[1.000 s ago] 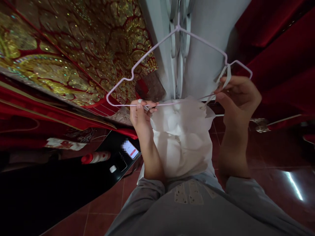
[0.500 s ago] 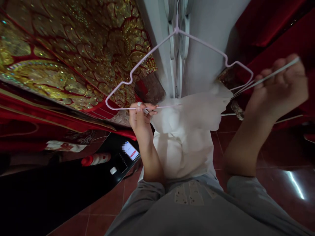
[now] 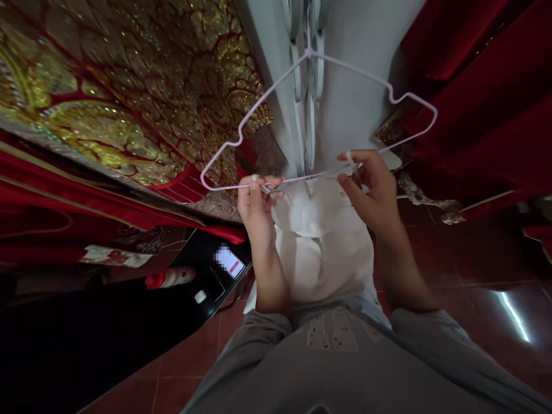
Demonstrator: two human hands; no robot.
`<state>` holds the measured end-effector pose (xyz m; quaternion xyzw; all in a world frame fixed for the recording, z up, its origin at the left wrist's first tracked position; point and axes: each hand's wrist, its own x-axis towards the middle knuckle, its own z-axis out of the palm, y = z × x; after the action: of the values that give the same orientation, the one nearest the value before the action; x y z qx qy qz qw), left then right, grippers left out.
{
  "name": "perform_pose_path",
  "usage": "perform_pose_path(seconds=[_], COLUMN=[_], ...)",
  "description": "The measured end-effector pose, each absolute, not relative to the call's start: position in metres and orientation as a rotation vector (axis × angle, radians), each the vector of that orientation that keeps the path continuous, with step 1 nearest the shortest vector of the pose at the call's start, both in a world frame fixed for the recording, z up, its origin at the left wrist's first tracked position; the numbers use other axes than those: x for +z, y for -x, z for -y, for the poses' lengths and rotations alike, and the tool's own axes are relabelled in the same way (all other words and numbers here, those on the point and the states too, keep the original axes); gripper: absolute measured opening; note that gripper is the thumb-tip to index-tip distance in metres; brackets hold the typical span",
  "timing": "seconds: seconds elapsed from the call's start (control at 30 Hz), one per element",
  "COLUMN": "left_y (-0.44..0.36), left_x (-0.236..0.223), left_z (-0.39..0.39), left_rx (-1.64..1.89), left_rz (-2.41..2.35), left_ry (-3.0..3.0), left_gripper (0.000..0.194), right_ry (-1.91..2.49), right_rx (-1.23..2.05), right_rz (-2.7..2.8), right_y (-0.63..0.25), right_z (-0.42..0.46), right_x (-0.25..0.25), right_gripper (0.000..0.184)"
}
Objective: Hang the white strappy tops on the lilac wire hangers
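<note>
A pale pink wire hanger (image 3: 266, 95) hangs in front of me, its long bottom bar slightly tilted. My left hand (image 3: 259, 210) is closed on the left part of that bar, with a narrow white strip over its fingers. Close to the bar's right part is my right hand (image 3: 373, 187), thumb and forefinger curled, a thin white strap (image 3: 352, 163) running over the forefinger. White cloth (image 3: 302, 213) shows below the bar between my hands, over my white lap; where one ends and the other begins is unclear.
Gold-sequinned red garments (image 3: 129, 115) hang at left, dark red cloth (image 3: 470, 109) at right. Metal rack scrolls (image 3: 297, 86) rise behind the hanger. On a black bench (image 3: 107, 333) lie a lit phone (image 3: 233, 264), a red-capped bottle (image 3: 172, 278) and a small white case (image 3: 200, 296).
My right hand has come in from the far right to the hanger's bottom bar. The white cloth pulled out to the right has dropped lower. My left hand shifted slightly right with the hanger.
</note>
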<state>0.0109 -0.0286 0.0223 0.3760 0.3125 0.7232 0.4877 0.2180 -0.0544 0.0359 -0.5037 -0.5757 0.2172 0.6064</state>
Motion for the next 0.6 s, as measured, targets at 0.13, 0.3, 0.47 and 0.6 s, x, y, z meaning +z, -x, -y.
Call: perform_pose_path(seconds=[0.13,0.3,0.47,0.6], left_y=[-0.012,-0.004,0.018,0.04], left_x=[0.022,0.017,0.009,0.013], left_z=[0.027,0.022,0.012,0.008], left_rx=[1.746,1.845,2.256,2.46], left_rz=[-0.788,-0.9,-1.09,-1.158], left_ry=[-0.9,-0.923,-0.891,-1.018], left_gripper=[0.033,0.032,0.032,0.02], right_ry=[1.196,1.166,1.148,1.138], right_rx=[0.448,0.402,0.407,0.462], right_rz=[1.31,1.294,1.243,1.222], right_y=[-0.227,-0.232,-0.235,-0.234], right_z=[0.051,0.05,0.046,0.044], right_x=[0.037,0.044,0.047,0.045], right_gripper=[0.012,0.014,0.017,0.019])
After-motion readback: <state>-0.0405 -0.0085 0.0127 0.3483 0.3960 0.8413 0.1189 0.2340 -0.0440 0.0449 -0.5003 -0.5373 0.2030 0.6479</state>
